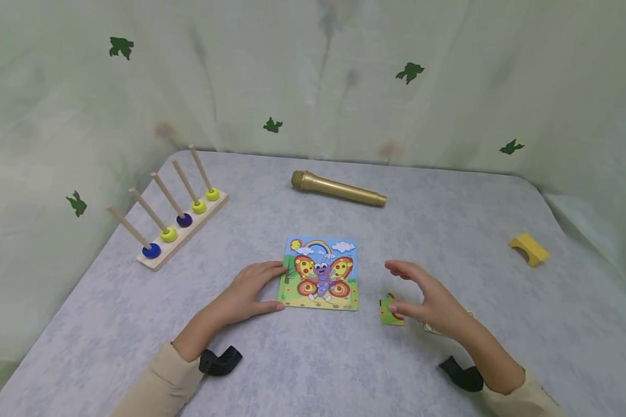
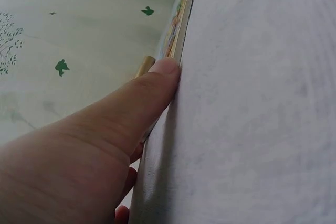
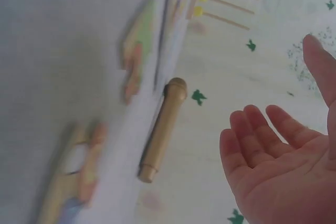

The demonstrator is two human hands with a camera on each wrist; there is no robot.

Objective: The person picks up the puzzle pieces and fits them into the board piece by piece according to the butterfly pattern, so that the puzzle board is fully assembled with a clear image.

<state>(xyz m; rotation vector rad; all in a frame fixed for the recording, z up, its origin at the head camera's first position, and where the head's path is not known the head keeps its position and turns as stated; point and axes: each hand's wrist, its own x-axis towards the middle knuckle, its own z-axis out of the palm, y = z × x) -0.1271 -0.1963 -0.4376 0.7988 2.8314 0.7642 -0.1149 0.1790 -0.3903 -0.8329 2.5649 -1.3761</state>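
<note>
A square picture puzzle [image 1: 320,275] with a butterfly, a rainbow and a sun lies flat on the table. My left hand [image 1: 250,292] rests at its left side, fingertips on the left edge and thumb by the near-left corner. In the left wrist view the straight thumb [image 2: 136,95] touches the puzzle's thin edge. To the right, my right hand [image 1: 438,301] holds nothing, its thumb and fingers spread apart. Below its thumb lies a green and red puzzle piece [image 1: 391,314]. Another puzzle piece [image 1: 432,328] is partly hidden under this hand; both pieces show blurred in the right wrist view.
A gold toy microphone [image 1: 339,188] lies behind the puzzle. At the back left stands a wooden peg rack [image 1: 188,231] with blue and yellow rings. A yellow arch block [image 1: 530,249] lies far right. A pale curtain [image 1: 313,75] with green bird shapes hangs behind the table.
</note>
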